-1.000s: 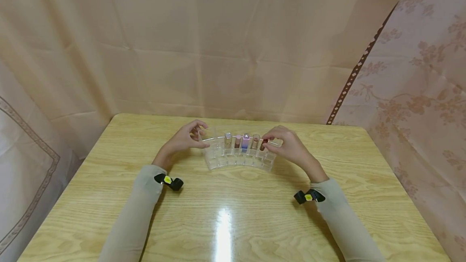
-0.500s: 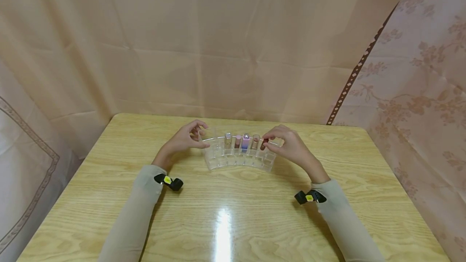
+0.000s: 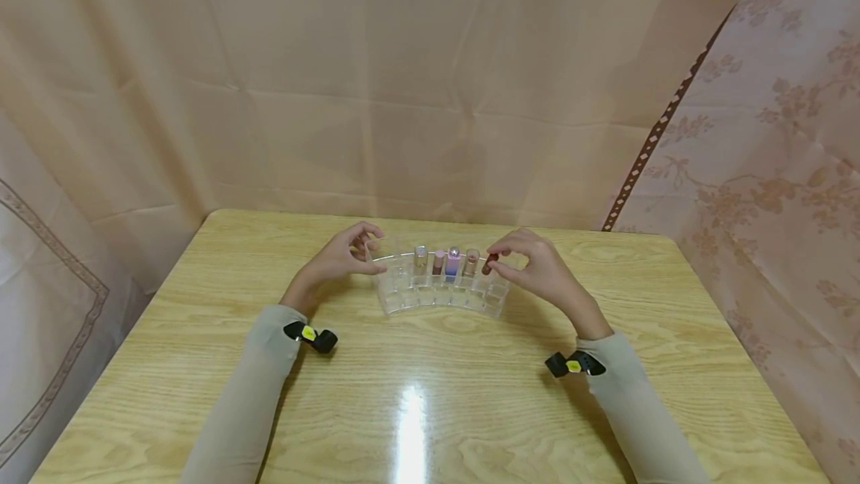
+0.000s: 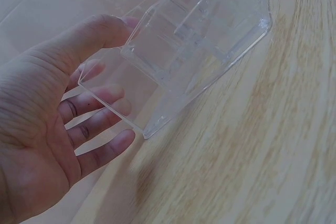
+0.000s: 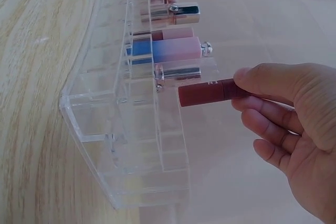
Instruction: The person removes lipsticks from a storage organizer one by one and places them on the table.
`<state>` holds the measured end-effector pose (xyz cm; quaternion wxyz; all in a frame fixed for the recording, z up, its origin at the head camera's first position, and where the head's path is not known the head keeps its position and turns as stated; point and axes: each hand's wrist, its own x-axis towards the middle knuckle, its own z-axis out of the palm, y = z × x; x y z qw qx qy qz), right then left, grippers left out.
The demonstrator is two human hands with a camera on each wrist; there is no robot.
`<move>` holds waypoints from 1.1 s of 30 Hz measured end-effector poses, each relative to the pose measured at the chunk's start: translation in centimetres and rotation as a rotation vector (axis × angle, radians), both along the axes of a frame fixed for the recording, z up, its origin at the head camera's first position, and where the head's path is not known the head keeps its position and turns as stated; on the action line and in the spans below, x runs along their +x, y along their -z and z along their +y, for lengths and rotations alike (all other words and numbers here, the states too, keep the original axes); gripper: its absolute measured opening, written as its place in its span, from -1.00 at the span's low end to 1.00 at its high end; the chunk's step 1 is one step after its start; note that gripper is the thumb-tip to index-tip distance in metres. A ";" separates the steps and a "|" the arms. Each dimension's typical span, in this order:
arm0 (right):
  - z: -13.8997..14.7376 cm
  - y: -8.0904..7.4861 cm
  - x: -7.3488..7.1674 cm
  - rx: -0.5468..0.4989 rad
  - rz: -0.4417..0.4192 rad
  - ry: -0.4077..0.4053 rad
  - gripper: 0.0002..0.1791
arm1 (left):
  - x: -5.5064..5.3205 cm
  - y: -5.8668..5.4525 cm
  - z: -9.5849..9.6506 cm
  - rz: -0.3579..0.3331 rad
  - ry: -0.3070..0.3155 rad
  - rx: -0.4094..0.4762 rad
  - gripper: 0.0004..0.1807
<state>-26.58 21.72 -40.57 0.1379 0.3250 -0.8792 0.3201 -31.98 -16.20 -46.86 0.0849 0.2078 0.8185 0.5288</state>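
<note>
A clear, stepped holder (image 3: 396, 297) curves across a wood-grain bench (image 3: 484, 409), its back row of compartments carrying upright cosmetic tubes. From left to right stand a gold tube (image 3: 420, 263) with a silvery top; a smaller pink-capped tube (image 3: 439, 261), brownish lower down; a tube shading from pink to blue (image 3: 453, 263), topped by a clear ball; and a rose-gold tube (image 3: 472, 263) under a transparent cap. Last in line, at the holder's right end, comes a dark red tube (image 3: 490, 265), tilted, its lower end close to the rim of the back row; whether that end sits inside a compartment cannot be told.

At left, a person's left hand (image 3: 340, 254) grips the holder's left end, thumb against the tiered side and fingers beyond the clear end panel; whether every fingertip touches the plastic is unclear. The forearm, in a beige left sleeve (image 3: 245, 394), reaches up from the lower edge, a black wrist camera (image 3: 311, 335) strapped at the cuff. At right, the right hand (image 3: 535, 269) pinches the upper end of the dark red tube between thumb and forefinger, the other fingers bent below, its forearm in a matching right sleeve (image 3: 634, 409) angling inward.
</note>
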 end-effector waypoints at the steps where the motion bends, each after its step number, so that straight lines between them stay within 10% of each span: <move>1: 0.0 -0.1 0.0 -0.002 0.001 -0.001 -0.81 | 0.0 0.0 0.0 -0.001 0.001 0.000 -0.30; 33: 3.3 -1.9 -0.4 -0.072 0.124 0.088 -0.78 | -0.1 0.3 0.0 0.000 -0.012 -0.010 -0.30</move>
